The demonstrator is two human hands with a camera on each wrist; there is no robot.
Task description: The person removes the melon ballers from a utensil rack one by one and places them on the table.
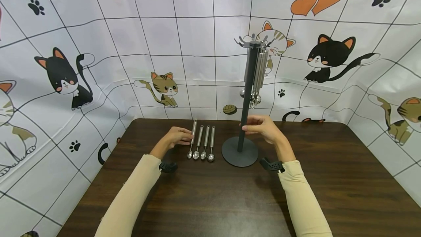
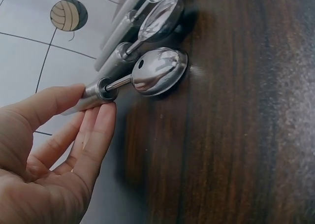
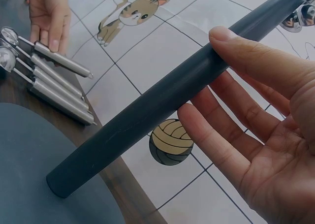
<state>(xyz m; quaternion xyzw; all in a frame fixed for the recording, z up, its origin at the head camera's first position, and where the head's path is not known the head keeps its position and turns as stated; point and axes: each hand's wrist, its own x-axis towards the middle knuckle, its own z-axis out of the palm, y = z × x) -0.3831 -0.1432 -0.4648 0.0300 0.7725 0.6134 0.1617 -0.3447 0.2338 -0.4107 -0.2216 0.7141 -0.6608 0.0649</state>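
Several steel melon ballers (image 1: 206,138) lie side by side on the brown table, bowls toward me. My left hand (image 1: 177,137) pinches the leftmost melon baller (image 2: 160,71) by its handle, just behind the neck, between thumb and fingertips. That one's handle slants up at the far end. To the right stands a dark grey utensil stand (image 1: 250,94) with a round base (image 1: 231,154). My right hand (image 1: 263,129) holds its pole low down, thumb on one side and fingers on the other. Steel utensils (image 1: 261,65) hang from hooks at the stand's top right; their far sides are hidden.
The wooden table (image 1: 210,196) reaches from near me to a white cat-print backdrop (image 1: 197,36). Bare hooks (image 1: 241,43) stick out at the top left of the stand. Dark wrist bands (image 1: 168,166) sit on both wrists.
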